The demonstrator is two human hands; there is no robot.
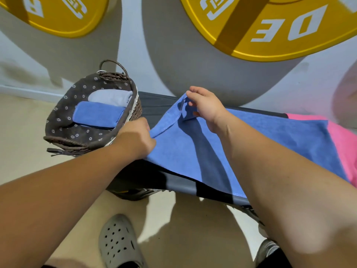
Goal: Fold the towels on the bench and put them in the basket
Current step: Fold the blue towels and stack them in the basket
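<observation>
The bench (154, 105) runs across mid-frame. On it your blue towel (251, 136) lies open, not yet folded, with a pink towel (343, 144) under it at the right edge, also to do. The basket (63, 141) at centre left holds a folded blue towel (96, 115) and a grey towel (110, 97). Your left hand (135, 138) grips the near corner in curled fingers; your right hand (204, 105) pinches the far corner.

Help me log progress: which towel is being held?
The unfolded blue towel on the bench, pinched by left hand and right hand. The pink towel lies untouched; folded blue towel and grey towel sit in the basket.
</observation>
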